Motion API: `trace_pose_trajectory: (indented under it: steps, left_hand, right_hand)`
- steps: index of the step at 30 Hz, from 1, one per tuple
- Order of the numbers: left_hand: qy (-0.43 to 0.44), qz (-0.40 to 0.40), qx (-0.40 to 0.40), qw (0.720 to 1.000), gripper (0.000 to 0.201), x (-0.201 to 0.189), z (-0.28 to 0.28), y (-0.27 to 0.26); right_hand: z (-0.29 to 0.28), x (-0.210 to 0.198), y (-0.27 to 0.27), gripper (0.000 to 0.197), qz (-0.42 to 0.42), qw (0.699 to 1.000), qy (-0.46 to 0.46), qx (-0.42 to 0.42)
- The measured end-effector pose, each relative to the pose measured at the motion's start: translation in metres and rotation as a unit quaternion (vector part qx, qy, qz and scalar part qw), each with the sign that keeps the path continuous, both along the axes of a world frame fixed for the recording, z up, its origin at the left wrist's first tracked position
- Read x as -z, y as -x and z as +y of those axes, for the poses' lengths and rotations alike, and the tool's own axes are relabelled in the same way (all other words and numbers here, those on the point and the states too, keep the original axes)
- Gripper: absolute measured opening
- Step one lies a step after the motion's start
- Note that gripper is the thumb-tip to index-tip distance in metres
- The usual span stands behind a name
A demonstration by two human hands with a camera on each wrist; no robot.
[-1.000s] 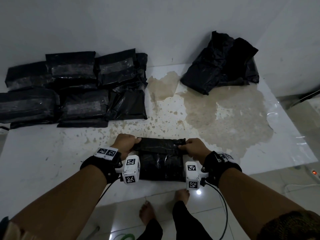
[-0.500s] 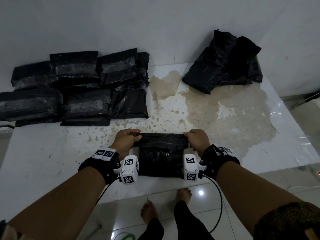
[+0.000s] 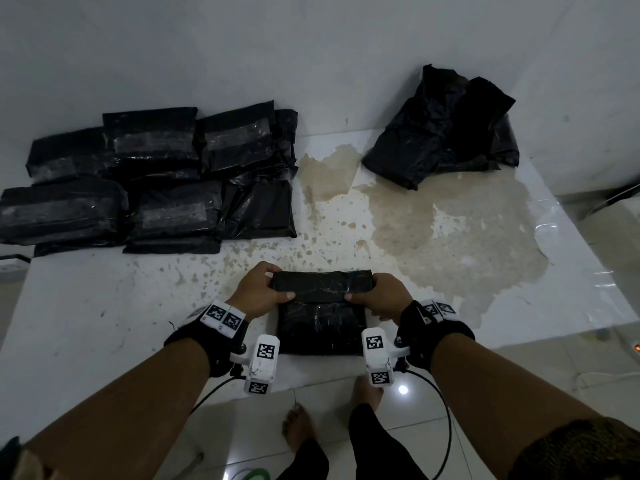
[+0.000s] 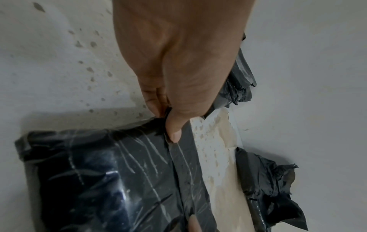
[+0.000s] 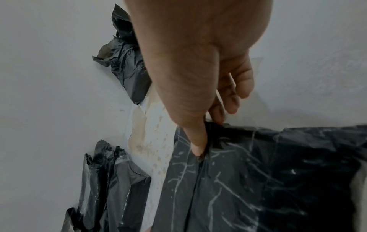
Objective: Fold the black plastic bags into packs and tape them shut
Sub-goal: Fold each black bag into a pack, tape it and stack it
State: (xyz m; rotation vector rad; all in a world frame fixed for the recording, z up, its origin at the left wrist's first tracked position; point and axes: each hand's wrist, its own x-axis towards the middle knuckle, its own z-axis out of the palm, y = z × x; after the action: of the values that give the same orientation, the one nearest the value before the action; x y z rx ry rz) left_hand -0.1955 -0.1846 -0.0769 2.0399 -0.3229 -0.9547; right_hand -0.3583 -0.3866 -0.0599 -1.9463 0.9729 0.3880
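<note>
At the table's (image 3: 86, 323) near edge, a person's bare feet (image 3: 298, 431) and dark trouser legs show on the tiled floor below, partly cut off by the frame. Just above, a black bag (image 3: 320, 327) lies flat on the white top, its far flap folded back toward the person. The left hand (image 3: 258, 294) pinches the flap's left end, thumb on top and fingers curled beneath; the right hand (image 3: 379, 299) grips the right end the same way. The head view hides the fingertips under the fold. The left wrist view shows that hand (image 4: 178, 62) with its thumb pressed on the crease of the bag (image 4: 119, 180); the other fingers are mostly out of sight behind it. The right wrist view shows its hand (image 5: 198, 70) with thumb on the bag (image 5: 268, 180) and fingers curled behind the edge. Both wrist views catch glossy scuffs on the plastic, faint from above. Farther back, a brown stain (image 3: 450, 230) spreads across the top. At far left, taped packs (image 3: 156, 181) are stacked against the wall, the lower ones half buried. At far right sits a loose heap of unfolded bags (image 3: 446, 133); how many cannot be told.
</note>
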Motion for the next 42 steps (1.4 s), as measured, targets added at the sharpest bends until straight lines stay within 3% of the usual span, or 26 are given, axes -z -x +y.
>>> trace_pose_trajectory:
  steps: [4,9,12,16,20,23,27,31,34,36,38,42]
  left_hand:
    - [-0.016,-0.061,0.057,0.996,0.052,0.003,0.006,-0.002]
    - [-0.028,-0.135,0.144,0.980,0.065,0.001,0.005,-0.008]
    - [-0.030,-0.151,0.197,0.968,0.062,0.002,0.007,-0.013]
    - [-0.016,-0.115,0.196,0.974,0.047,-0.001,0.006,-0.015]
    - [-0.027,-0.107,0.218,0.970,0.047,-0.001,0.009,-0.022]
    - [-0.046,-0.112,0.245,0.962,0.051,-0.003,0.011,-0.025]
    - [-0.066,-0.183,0.259,0.946,0.070,-0.011,0.006,-0.023]
    - [-0.011,-0.289,0.225,0.930,0.045,-0.016,-0.007,-0.009]
    - [-0.004,-0.350,0.281,0.894,0.021,-0.024,-0.022,0.009]
    - [-0.005,-0.332,0.346,0.877,0.017,-0.029,-0.031,0.023]
    - [-0.034,-0.305,0.398,0.865,0.026,-0.029,-0.035,0.033]
    - [-0.083,-0.288,0.383,0.874,0.034,-0.028,-0.034,0.039]
  right_hand:
    - [-0.001,-0.005,0.002,0.038,0.008,1.000,-0.008,-0.009]
    - [0.004,0.005,0.000,0.036,0.023,0.999,0.048,-0.008]
    - [0.007,0.012,0.001,0.067,0.035,0.995,0.086,0.020]
    - [0.011,0.014,0.000,0.093,0.016,0.992,0.122,-0.003]
    - [0.012,0.014,-0.002,0.080,0.024,0.989,0.128,-0.076]
    - [0.012,0.020,-0.003,0.069,0.023,0.989,0.119,-0.081]
    - [0.012,0.022,-0.004,0.073,0.033,0.990,0.112,-0.078]
    - [0.012,0.022,-0.006,0.077,0.032,0.991,0.112,-0.070]
    - [0.011,0.024,-0.006,0.075,0.026,0.991,0.113,-0.069]
    - [0.011,0.025,-0.006,0.072,0.019,0.991,0.115,-0.067]
    - [0.009,0.026,-0.004,0.069,0.010,0.991,0.115,-0.065]
    - [0.006,0.028,0.000,0.070,-0.020,0.990,0.116,-0.072]
